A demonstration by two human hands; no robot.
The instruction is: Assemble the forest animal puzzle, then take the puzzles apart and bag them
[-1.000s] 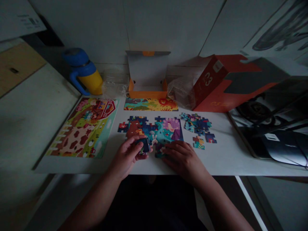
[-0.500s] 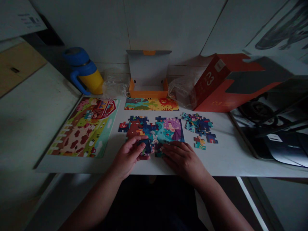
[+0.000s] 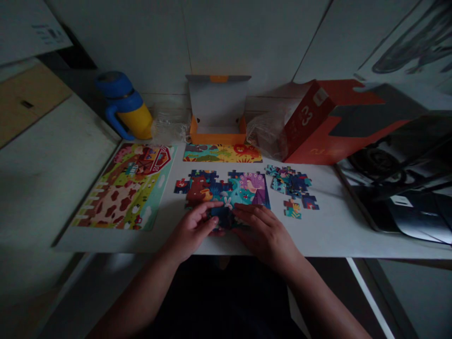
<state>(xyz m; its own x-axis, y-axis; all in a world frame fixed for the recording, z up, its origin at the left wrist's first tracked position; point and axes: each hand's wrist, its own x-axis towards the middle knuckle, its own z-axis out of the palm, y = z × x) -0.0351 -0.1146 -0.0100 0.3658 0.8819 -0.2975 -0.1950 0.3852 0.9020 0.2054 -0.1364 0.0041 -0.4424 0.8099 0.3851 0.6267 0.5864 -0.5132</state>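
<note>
My left hand [image 3: 192, 228] is closed, thumb on top, around dark blue puzzle pieces [image 3: 221, 217] near the table's front edge. My right hand [image 3: 261, 228] has its fingers bent against the right side of these pieces, its thumb low beside them. Just beyond both hands lies a partly joined jigsaw puzzle [image 3: 213, 188] with a brown bear, a white rabbit and a purple creature. The hands cover its lower part. To the right are a pile of loose puzzle pieces [image 3: 291, 181] and a single loose piece [image 3: 293, 208].
A finished farm puzzle [image 3: 120, 193] lies left, a jungle picture strip [image 3: 222, 153] at the back. Behind stand an open orange box [image 3: 218, 137], clear plastic wrappers [image 3: 266, 134], a blue and yellow flask [image 3: 132, 115] and a red box [image 3: 314, 129]. A black device [image 3: 388, 207] sits right.
My left hand has moved slightly right with the dark blue pieces. My right hand's fingers have drawn up from the puzzle's lower edge to meet them.
</note>
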